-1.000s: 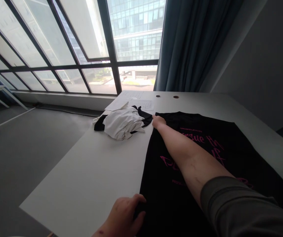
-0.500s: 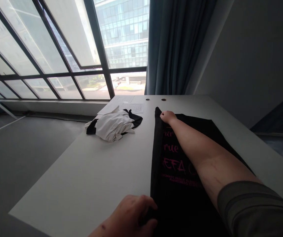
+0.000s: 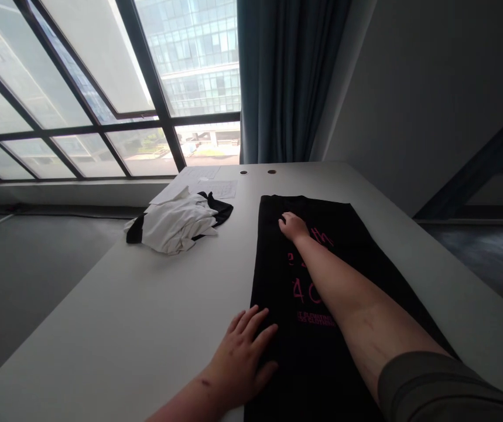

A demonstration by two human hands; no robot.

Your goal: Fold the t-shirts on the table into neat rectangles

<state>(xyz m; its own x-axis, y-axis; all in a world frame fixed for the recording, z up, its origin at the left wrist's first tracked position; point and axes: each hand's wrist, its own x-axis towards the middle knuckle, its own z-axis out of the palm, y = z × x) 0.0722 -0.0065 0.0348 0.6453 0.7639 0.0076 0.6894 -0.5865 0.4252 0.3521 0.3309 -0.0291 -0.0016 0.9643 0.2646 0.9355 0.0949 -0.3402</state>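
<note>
A black T-shirt (image 3: pixel 317 363) with pink lettering lies lengthwise on the white table, its left side folded inward over part of the print. My left hand (image 3: pixel 245 354) rests on the fold's near left edge with fingers spread. Farther up, my right hand (image 3: pixel 294 227) lies on the folded strip near the far end, fingers slightly bent on the cloth and not pinching it. My right forearm crosses over the lettering and hides some of it.
A crumpled heap of white and black clothes (image 3: pixel 178 223) sits on the table's left part. Behind it lie sheets of paper (image 3: pixel 218 189). Two round cable holes (image 3: pixel 271 172) are near the far edge of the white table (image 3: pixel 146 316). Windows and a blue curtain (image 3: pixel 281 88) stand beyond.
The T-shirt's left edge has been folded over to the right and let go by both hands. My left hand has spread its fingers on the cloth. The view has shifted right.
</note>
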